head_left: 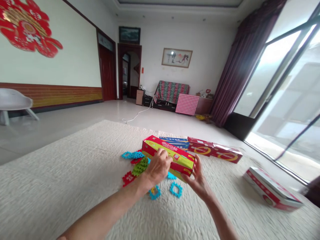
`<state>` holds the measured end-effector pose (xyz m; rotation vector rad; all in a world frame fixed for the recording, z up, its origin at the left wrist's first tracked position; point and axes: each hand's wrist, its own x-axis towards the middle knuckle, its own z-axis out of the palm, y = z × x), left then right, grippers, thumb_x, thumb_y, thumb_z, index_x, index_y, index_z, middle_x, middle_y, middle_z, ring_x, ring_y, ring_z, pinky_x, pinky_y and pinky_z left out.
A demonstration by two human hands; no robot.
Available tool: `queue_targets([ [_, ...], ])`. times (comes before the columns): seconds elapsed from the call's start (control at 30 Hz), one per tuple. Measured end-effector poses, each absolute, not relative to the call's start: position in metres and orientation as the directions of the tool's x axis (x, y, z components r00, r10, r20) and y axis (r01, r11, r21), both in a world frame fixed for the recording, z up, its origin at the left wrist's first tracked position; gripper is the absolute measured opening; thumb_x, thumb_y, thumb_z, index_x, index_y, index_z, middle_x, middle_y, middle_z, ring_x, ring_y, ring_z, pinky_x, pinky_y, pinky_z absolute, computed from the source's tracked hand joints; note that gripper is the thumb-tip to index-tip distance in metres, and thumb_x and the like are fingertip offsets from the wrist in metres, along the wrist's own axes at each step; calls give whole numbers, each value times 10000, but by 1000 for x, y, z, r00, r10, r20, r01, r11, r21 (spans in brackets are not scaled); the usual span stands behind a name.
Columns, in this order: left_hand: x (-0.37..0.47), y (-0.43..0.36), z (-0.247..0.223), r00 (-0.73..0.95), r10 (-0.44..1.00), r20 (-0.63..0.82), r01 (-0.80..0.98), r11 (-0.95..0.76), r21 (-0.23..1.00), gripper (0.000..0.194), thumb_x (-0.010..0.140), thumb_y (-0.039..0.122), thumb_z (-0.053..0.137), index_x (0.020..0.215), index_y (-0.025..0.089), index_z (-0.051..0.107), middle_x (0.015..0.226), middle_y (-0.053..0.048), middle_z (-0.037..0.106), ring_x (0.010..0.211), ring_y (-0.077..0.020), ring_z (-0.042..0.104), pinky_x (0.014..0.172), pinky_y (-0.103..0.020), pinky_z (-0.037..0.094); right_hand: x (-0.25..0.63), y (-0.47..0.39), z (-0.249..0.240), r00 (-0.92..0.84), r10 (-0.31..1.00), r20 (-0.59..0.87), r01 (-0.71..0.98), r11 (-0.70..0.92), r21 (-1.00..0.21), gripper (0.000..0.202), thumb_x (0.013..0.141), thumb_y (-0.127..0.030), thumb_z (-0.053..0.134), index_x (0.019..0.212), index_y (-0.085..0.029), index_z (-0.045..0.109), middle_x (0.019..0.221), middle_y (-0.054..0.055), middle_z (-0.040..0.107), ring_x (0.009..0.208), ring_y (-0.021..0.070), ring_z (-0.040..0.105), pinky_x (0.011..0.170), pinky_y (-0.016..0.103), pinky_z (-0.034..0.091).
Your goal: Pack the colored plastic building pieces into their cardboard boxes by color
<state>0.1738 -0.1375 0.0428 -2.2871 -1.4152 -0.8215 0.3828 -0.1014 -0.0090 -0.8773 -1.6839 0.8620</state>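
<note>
A long red and yellow-green box (183, 160) is tilted above the cream quilted surface. My left hand (160, 166) has its fingers curled against the front face of the box; what its fingertips hold, if anything, is hidden. My right hand (197, 178) grips the right end, with the thumb below and the fingers behind. Under and to the left of the box lie loose toothed plastic pieces: green (140, 166), red (128, 178) and blue (176, 189).
Behind the held box are blue boxes (177, 142) and red boxes (215, 150). A white and red box (272, 190) lies at the right. The quilted surface (75, 186) extends left; a white chair (15, 100) stands beyond.
</note>
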Motion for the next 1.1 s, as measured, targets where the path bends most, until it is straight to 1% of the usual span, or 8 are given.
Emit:
queue_targets([
  [0.1,213,-143,37,369,689,624,856,-513,59,145,853,104,510,786,165,624,838,-71,540,924,-229,463,795,-346,450,419,-127,-13,-132,938,320,129,336,-933,1110,690,-499,751,1497,-337,6,1454,154,384,1205,310,547,927,487,509],
  [0.17,238,-145,33,392,692,606,833,-547,85,146,854,116,509,774,159,624,831,-74,541,919,-229,465,807,-351,449,445,-140,-15,-58,959,276,143,281,-949,1135,656,-502,773,1497,-338,29,1471,151,358,1210,317,539,923,478,512],
  [0.47,312,-125,5,456,646,613,708,-680,190,130,841,131,503,875,158,625,868,-81,577,964,-242,488,887,-379,456,515,-160,-26,170,949,266,214,228,-950,1126,499,-470,842,1428,-313,227,1381,133,438,1196,354,508,930,501,495],
  [0.57,310,-106,2,427,659,619,695,-677,242,229,820,101,492,1005,162,612,968,-99,590,1039,-255,498,942,-408,454,504,-144,-35,237,916,325,221,275,-936,1038,510,-489,816,1378,-307,276,1348,115,433,1202,352,483,934,512,489],
  [0.7,291,-87,-6,285,693,662,728,-606,321,515,803,109,497,1309,191,453,1333,-131,470,1245,-274,425,1063,-472,394,480,-117,-47,262,893,366,237,308,-922,995,540,-498,776,1369,-316,258,1265,87,452,1117,326,520,923,503,492],
  [0.77,276,-80,-14,236,722,651,753,-559,347,514,797,120,504,1304,188,461,1367,-130,450,1258,-271,428,1077,-469,394,469,-106,-53,246,893,377,252,316,-914,979,555,-492,765,1374,-318,257,1233,78,463,1079,311,529,910,482,499],
  [0.93,238,-68,-38,132,782,609,788,-455,414,466,783,103,500,1243,171,525,1281,-115,520,1206,-235,491,1043,-399,449,445,-86,-67,220,878,425,268,364,-892,939,590,-455,756,1384,-311,275,1220,62,468,1078,278,520,893,451,509],
  [1.1,217,-67,-53,120,790,601,807,-430,405,432,828,110,462,1252,146,530,1332,-134,494,1245,-236,475,1066,-394,427,425,-66,-80,221,869,443,257,386,-886,961,611,-449,762,1410,-273,258,1217,75,468,1064,257,529,864,414,521],
])
